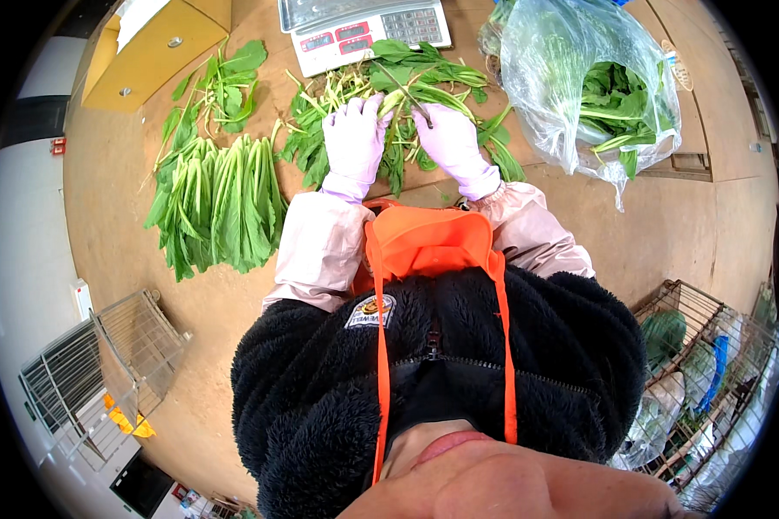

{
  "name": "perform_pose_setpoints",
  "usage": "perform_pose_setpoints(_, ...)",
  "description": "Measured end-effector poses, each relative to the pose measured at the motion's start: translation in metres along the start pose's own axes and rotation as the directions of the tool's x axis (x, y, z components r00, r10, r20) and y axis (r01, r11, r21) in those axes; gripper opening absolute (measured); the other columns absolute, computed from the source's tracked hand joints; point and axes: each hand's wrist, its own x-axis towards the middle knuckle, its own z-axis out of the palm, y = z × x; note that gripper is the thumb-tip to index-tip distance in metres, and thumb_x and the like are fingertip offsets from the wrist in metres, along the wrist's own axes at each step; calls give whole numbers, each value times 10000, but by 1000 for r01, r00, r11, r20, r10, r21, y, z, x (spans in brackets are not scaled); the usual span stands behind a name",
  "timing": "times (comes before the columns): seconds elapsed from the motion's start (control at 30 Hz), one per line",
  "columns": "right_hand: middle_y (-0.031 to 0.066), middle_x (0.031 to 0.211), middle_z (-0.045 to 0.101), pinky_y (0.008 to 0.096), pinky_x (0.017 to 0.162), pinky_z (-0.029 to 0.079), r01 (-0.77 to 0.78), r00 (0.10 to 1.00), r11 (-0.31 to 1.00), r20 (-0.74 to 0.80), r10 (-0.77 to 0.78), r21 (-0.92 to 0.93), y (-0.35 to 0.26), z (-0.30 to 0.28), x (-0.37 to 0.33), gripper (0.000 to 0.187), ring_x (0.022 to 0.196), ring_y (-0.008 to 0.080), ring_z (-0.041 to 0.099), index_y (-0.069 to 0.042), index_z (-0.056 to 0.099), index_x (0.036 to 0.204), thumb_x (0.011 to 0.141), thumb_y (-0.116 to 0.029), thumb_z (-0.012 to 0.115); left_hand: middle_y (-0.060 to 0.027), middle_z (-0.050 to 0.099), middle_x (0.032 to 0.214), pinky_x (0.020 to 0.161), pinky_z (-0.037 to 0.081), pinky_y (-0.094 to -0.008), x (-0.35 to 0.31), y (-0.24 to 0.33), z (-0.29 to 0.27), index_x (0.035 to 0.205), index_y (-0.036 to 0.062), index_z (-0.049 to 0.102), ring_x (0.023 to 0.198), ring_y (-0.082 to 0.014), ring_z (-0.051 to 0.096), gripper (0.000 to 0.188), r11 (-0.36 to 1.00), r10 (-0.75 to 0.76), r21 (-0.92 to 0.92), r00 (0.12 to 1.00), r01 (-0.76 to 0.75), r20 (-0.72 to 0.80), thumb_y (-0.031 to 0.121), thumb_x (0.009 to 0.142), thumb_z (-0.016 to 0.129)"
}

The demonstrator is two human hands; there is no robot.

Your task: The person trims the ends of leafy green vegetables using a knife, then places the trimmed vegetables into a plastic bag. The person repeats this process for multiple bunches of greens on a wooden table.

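Both hands wear pale lilac gloves over the work table (320, 171). My right hand (455, 147) is closed around a slim knife (398, 85), its blade slanting up and to the left. Close beside it, my left hand (355, 143) has its fingers curled on the pale stalk of a leafy green (391, 102). Loose leafy greens (307, 147) lie spread around and under both hands, and more leaves (420, 59) lie beyond the knife. The gloves hide part of the stalk and most of the knife's handle.
Trimmed greens (225, 203) lie in neat rows at left, with loose leaves (234, 86) behind. A yellow box (151, 56) stands far left, a digital scale (337, 45) at the back. A clear plastic bag (537, 86) of greens sits right. Wire baskets (679, 316) stand lower right.
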Motion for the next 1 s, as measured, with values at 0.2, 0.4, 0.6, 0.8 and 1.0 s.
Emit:
perform_pose_setpoints(0.2, 171, 792, 613, 413, 688, 460, -270, 892, 963, 383, 241, 23, 1, 9, 22, 229, 772, 338, 588, -48, 619, 854, 794, -242, 513, -66, 511, 797, 663, 397, -363, -6, 4, 1, 1048, 119, 542, 762, -243, 529, 251, 990, 103, -95, 994, -106, -35, 233, 825, 552)
perform_pose_setpoints(0.4, 174, 794, 624, 400, 707, 453, -474, 821, 851, 463, 335, 225, 20, 14, 22, 284, 771, 323, 595, -45, 625, 908, 766, -263, 511, -131, 541, 1149, 934, 369, -303, -1, -22, -10, 1211, -32, 436, 1057, -204, 518, 381, -145, -146, -928, 920, 343, 362, 221, 927, 414)
perform_pose_setpoints(0.6, 166, 843, 625, 414, 706, 474, -176, 945, 976, 254, 205, -132, 35, 16, 15, 363, 794, 325, 598, -90, 578, 1065, 775, -298, 515, -203, 337, 1324, 1024, 277, -461, -2, -50, -29, 1306, -29, 270, 1218, -336, 348, 562, -720, -98, -654, 899, 232, 427, 317, 894, 432)
perform_pose_setpoints(0.8, 155, 804, 629, 405, 694, 469, -297, 928, 955, 235, 289, 1, 54, 11, 18, 326, 772, 334, 599, -101, 619, 939, 787, -374, 524, -194, 361, 1311, 998, 299, -502, -20, -83, -41, 1273, 7, 342, 1162, -340, 408, 491, -894, -63, -442, 954, 76, 292, 333, 908, 379)
perform_pose_setpoints(1.0, 149, 792, 634, 387, 683, 470, -324, 938, 943, 156, 310, 72, 84, 15, 14, 313, 765, 322, 605, -111, 633, 938, 789, -368, 534, -158, 545, 1087, 816, 450, -338, -29, -103, -80, 1203, -11, 424, 812, -208, 573, 446, -406, -445, -896, 817, 181, 366, 321, 905, 432)
